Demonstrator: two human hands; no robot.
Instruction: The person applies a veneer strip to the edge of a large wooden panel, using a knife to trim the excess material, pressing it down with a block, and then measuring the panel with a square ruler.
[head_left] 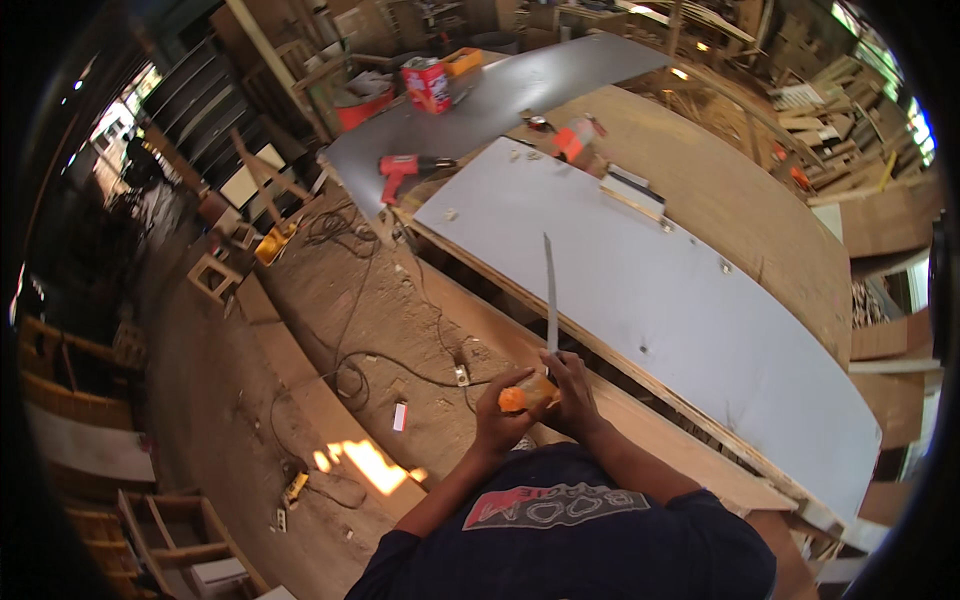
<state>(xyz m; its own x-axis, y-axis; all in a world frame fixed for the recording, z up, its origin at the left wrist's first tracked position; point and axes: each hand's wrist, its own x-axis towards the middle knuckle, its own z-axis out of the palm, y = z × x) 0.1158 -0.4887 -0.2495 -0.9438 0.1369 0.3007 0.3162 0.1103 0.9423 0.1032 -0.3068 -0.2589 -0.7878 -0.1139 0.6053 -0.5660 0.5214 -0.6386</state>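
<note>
Both hands clamped on an orange tape measure (522,396): left hand (503,408) grips the case, right hand (572,392) beside it at the blade's root. Steel blade (550,295) stands out over the grey panel (660,300) on the counter (740,200). Risk: unsupported blade may buckle or snap back on fingers

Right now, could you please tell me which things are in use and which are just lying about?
In use: tape measure, held by left hand and right hand, blade out; grey panel.
Lying about: red drill, red can, floor cable.
</note>
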